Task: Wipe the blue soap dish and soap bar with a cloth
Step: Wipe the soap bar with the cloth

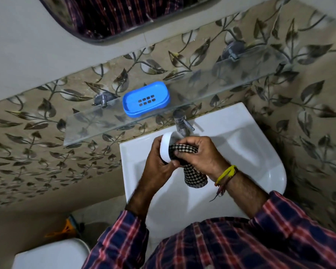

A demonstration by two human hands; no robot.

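Both hands closed: left hand [159,166] grips soap bar [166,147], right hand [200,154] pinches cloth [190,167].

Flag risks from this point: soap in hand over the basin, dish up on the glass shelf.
1. The left hand holds the white soap bar by its edges above the sink; rubbing by the cloth in the right hand might squeeze it out.
2. The blue soap dish sits near the front edge of the glass shelf; a hasty reach may knock it off.
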